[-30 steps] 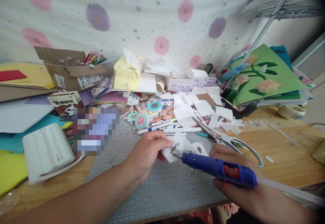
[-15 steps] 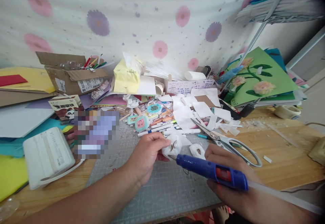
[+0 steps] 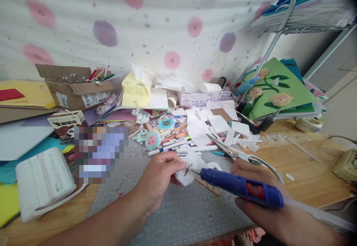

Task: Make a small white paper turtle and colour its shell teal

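Pinched between the thumb and fingers of my left hand (image 3: 163, 171) is a crumpled piece of white tissue paper (image 3: 185, 177). My right hand (image 3: 259, 190) is wrapped round a blue glue gun (image 3: 240, 186) with a red part in its side and a clear glue stick running out of its back. The gun's metal nozzle touches or nearly touches the tissue; which one I cannot tell. Behind the gun another white crumpled piece (image 3: 214, 165) shows in part. A strip of brown cardboard (image 3: 208, 185) shows below the tissue, partly covered.
Under the hands lies a grey cutting mat (image 3: 117, 205). Scissors (image 3: 232, 151) lie beyond my right hand, by white paper scraps and several markers (image 3: 170, 147). A white power bank (image 3: 44, 183) and a cardboard box (image 3: 78, 90) are at left; a green flower picture (image 3: 276, 90) leans at right.
The view has shifted slightly. The nozzle now points into the middle of the tissue rather than its lower edge. The brown cardboard strip has come into sight beneath.
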Demonstrator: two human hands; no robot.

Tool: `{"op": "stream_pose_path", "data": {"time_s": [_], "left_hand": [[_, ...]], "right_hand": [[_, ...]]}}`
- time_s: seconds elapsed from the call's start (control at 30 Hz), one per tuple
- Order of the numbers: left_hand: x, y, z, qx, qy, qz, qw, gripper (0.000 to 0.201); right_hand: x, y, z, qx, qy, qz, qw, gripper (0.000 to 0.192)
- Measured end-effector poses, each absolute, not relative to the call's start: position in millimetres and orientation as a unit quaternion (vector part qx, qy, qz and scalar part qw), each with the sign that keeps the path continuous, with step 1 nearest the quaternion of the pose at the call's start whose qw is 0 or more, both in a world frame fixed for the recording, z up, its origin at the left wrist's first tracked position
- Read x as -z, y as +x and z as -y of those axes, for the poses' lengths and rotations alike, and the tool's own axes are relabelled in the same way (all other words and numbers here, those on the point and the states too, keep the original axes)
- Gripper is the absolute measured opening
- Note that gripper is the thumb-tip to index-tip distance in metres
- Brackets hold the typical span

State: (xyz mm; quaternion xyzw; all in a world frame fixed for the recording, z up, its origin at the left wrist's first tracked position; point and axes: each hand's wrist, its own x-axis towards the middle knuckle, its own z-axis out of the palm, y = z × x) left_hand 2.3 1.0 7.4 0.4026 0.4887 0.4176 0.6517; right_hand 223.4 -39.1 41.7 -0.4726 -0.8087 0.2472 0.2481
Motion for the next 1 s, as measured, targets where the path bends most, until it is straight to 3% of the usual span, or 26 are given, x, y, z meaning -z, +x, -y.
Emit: {"op": "stream_pose_path", "data": {"time_s": [0.27,0.5,1.0], "left_hand": [[-10.1,2.5,1.9,-0.423,0.409,-0.461,0.664,0.022],[-8.6,1.4,1.8,-0.424,0.407,-0.470,0.658,0.021],[-5.0,3.3,0.9,-0.432,0.426,-0.473,0.639,0.023]], "right_hand": [[-42.8,221.8,37.0,-0.254,-0.465,0.821,0.214,0.013],[-40.6,229.2,38.6,-0.218,-0.471,0.813,0.264,0.015],[-32.5,229.7,39.3,-0.230,-0.443,0.839,0.218,0.024]]}}
